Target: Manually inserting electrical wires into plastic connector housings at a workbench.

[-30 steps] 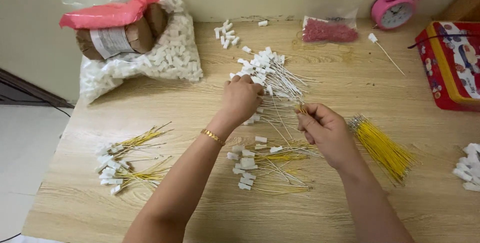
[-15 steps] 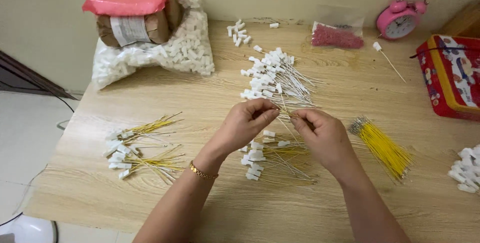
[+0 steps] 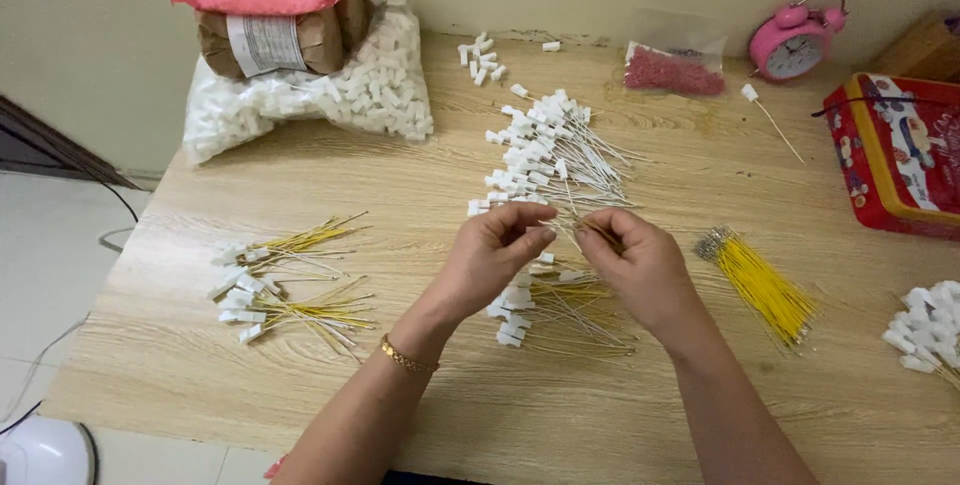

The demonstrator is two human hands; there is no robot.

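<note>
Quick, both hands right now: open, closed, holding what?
Left hand: fingers pinched shut on a small white connector.
Right hand: closed on thin wires.

The wires (image 3: 765, 285) are yellow; the connector plugs (image 3: 540, 150) are white. The alarm clock (image 3: 797, 43) is pink, the tin (image 3: 905, 155) red with a yellow border (patterned), the beads (image 3: 672, 70) dark red, the table (image 3: 300, 185) pale woodgrain.

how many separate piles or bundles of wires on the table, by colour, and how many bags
White-wire piles with white connectors: 1, behind the hands
Yellow-wire piles with white connectors: 2, at left and under the hands
Bare yellow wire bundles: 1
Plastic bags: 2, white pieces, red pieces
Total: 6
</note>
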